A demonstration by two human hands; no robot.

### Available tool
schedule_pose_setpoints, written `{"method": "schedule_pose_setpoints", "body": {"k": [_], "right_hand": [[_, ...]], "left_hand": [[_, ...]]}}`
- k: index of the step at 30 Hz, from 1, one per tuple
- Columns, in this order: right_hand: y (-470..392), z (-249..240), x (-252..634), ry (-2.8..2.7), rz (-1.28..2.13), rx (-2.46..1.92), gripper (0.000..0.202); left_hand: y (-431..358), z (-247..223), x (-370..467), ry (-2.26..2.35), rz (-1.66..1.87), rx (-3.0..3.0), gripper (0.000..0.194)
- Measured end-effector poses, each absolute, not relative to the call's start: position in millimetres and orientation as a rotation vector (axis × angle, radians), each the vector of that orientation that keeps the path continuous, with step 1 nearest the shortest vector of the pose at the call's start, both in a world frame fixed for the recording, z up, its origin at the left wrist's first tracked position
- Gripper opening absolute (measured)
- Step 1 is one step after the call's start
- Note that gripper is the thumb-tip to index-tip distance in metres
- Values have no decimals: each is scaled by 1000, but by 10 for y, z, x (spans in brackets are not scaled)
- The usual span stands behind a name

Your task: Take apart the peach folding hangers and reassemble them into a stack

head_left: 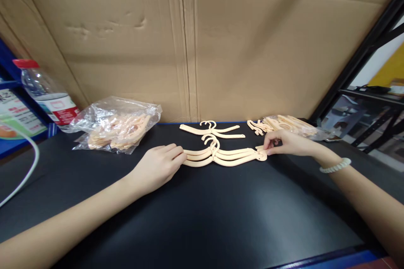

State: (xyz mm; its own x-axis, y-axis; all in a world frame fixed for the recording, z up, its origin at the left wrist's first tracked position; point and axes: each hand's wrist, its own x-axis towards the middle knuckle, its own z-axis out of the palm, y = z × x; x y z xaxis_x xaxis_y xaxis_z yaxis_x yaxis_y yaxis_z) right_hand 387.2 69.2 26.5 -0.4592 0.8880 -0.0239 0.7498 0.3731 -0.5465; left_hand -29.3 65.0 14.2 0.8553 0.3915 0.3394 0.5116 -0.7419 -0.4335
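Several cream plastic clothes hangers (233,162) lie close together on the black tabletop (202,218), hooks toward the cardboard. My left hand (159,166) is closed around their left ends, its fingers covering the tips. At their right ends, my right hand (285,143) pinches a small cream plastic piece with a rounded end (261,155). This piece touches the hanger tips; whether it is joined to them I cannot tell. Just behind lie more hangers (225,130), with their hooks side by side. Loose small cream pieces (258,127) lie behind my right hand.
A clear plastic bag of cream parts (118,130) sits at the left, beside a red-capped bottle (52,94). Another bag of parts (292,125) lies at the back right. Cardboard (252,50) stands behind the table. A white cable (33,164) curves at far left.
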Motion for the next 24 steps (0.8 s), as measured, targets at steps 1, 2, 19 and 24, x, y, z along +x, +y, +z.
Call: {"method": "schedule_pose_setpoints", "body": {"k": [1, 2, 19, 24], "right_hand": [[695, 266, 3873, -2369, 696, -1449, 41], [698, 267, 3872, -2373, 663, -1453, 41], [570, 247, 3604, -2341, 151, -1374, 38], [306, 186, 3100, -2440, 56, -1230, 49]], "left_hand": [[659, 134, -300, -676, -321, -2509, 24], [666, 127, -305, -694, -330, -2516, 25], [571, 122, -256, -815, -688, -2659, 27], [319, 12, -117, -991, -589, -2810, 48]]}}
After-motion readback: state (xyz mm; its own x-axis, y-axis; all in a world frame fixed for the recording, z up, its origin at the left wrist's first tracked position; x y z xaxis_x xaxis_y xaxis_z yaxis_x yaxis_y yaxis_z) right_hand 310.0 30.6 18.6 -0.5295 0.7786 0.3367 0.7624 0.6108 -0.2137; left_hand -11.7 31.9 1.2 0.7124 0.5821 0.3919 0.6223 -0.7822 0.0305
